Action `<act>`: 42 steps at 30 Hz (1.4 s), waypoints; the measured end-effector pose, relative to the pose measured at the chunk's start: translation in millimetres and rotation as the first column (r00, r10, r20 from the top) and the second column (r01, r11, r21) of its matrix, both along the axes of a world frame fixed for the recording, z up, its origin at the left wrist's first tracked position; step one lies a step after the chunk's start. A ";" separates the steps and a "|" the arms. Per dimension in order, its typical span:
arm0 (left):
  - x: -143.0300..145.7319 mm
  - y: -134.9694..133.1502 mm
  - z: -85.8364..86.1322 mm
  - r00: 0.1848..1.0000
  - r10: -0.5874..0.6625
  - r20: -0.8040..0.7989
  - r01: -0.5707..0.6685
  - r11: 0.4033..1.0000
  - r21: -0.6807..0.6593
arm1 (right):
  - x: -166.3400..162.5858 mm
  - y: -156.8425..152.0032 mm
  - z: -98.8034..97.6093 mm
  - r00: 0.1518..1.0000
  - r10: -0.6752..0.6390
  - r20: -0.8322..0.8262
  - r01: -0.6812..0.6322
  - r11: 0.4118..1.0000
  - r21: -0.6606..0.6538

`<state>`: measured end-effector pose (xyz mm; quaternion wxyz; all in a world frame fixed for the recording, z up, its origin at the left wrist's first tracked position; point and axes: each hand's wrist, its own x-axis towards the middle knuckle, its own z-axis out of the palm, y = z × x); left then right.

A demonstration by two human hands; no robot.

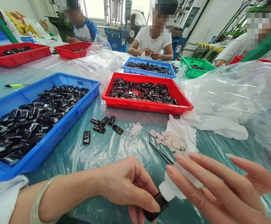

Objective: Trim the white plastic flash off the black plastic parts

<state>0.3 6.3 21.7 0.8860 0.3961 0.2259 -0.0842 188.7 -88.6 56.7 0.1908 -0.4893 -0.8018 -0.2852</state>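
Note:
My left hand (128,183) pinches a small glossy black piece (156,207) at the bottom edge of the view. My right hand (217,189) holds a small white plastic bottle (172,186), its cap touching the black piece, with the fingers stretched out over it. Metal tweezers (161,153) lie on the table just beyond my hands. Several loose black pieces (104,123) sit on the plastic-covered table. A pile of small white pads (168,140) rests on a white cloth (182,130).
A blue tray (39,152) full of black pieces stands at left, a red tray (147,107) of them ahead. More trays (149,73) lie behind. Crumpled clear plastic bags (233,90) fill the right. Three people sit across the table. A pen (15,85) lies far left.

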 end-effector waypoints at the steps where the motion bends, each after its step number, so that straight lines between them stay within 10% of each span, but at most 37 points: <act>1: -0.1 0.1 -0.6 1.000 0.000 0.008 0.000 1.000 -0.003 | -0.1 0.1 -0.2 1.000 0.006 -0.019 -0.006 1.000 -0.008; 42: -3.3 0.9 -0.5 1.000 0.012 0.020 -0.012 1.000 -0.012 | 14.1 3.0 -7.1 0.986 0.058 -0.159 -0.085 0.982 -0.168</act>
